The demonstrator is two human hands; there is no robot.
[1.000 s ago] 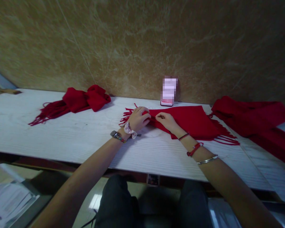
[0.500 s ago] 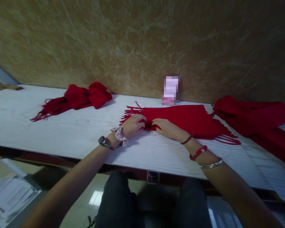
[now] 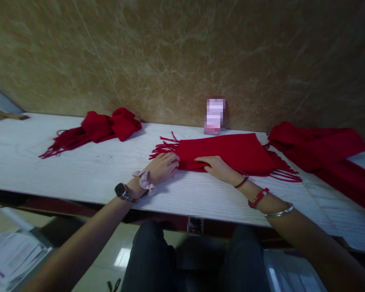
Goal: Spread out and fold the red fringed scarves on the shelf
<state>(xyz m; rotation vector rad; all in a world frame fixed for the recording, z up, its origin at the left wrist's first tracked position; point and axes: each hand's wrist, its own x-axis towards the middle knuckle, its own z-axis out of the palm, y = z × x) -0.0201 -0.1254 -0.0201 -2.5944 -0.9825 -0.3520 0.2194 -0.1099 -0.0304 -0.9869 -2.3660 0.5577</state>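
Observation:
A folded red scarf (image 3: 231, 151) with fringes at both ends lies on the white table (image 3: 79, 174) in front of me. My left hand (image 3: 162, 166) rests on its near left corner, by the fringe, fingers stretched out flat. My right hand (image 3: 214, 165) lies flat on the scarf's near edge, fingers extended to the left. Both hands press the cloth and hold nothing. The two hands are a short gap apart.
A bunched red scarf (image 3: 106, 126) lies at the back left of the table. More red scarves (image 3: 319, 148) are spread at the right. A small blurred box (image 3: 214, 117) stands against the marbled wall. My knees show under the table's near edge.
The scarf edge that both hands pinched at the far side has been drawn toward me. The hands have flattened on the cloth and spread apart a little.

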